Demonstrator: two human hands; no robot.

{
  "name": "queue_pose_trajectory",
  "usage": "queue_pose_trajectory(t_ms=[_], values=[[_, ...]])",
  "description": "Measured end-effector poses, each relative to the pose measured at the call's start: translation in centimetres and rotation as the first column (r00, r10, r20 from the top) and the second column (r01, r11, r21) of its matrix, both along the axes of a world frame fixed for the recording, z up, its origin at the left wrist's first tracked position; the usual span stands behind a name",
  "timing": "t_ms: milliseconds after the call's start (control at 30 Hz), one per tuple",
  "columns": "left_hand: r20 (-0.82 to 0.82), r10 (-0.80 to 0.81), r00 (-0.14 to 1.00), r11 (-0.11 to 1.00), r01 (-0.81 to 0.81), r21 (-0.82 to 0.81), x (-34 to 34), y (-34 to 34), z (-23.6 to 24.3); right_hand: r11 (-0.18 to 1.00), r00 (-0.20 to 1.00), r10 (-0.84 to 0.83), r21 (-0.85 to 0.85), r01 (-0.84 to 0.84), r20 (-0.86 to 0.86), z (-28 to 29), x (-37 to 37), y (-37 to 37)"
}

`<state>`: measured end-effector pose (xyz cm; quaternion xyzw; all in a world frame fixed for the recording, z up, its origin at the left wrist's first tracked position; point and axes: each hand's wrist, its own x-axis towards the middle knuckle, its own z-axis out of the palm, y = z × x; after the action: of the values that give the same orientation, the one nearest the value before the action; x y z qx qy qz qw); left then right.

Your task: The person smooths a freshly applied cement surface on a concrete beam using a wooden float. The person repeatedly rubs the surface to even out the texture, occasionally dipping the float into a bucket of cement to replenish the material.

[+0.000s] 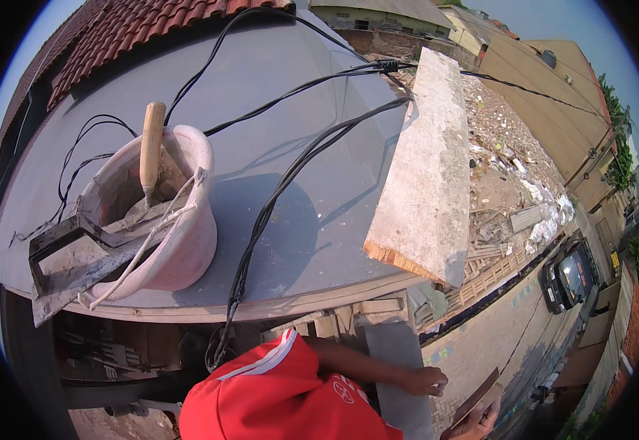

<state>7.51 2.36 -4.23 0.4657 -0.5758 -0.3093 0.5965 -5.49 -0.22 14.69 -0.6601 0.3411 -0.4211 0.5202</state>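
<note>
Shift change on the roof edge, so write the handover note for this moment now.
Left hand: fingers curled against the grey plastered strip below the slab edge; no tool seen in it.
Right hand: grips a flat brown float, partly cut off by the frame.
On the grey slab: pink bucket with a wooden-handled trowel standing in it, metal channel leaning across it, black cables, mortar-crusted plank.
Done: the strip looks coated grey.
Left: its finish can't be judged, and the bucket and tools are not packed up.
</note>
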Motion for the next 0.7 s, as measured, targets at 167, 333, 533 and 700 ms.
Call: queue_pose_trajectory(t_ms=[167, 333, 533, 700], values=[[-0.069, -0.112, 0.991, 0.989, 0.118, 0.085, 5.3, 5.0, 8.7, 0.997, 0.999, 0.051, -0.064, -0.052, -0.015, 3.6, 1.5, -1.2], [-0.061, 0.050, 0.997, 0.997, -0.053, -0.053, 8.6, 14.6, 19.5, 0.986, 0.987, 0.155, -0.072, -0.153, 0.030, 5.8, 3.8, -1.7], [-0.091, 0.397, 0.913, 0.818, -0.397, -0.416, 10.1, 22.4, 25.7, 0.957, 0.945, 0.291, -0.034, -0.290, 0.147, 7.1, 7.4, -1.4], [0.066, 0.856, 0.513, 0.428, -0.632, -0.646, 8.5, 26.7, 27.0, 0.888, 0.873, 0.449, 0.014, -0.460, 0.191, 5.4, 9.0, -2.9]])
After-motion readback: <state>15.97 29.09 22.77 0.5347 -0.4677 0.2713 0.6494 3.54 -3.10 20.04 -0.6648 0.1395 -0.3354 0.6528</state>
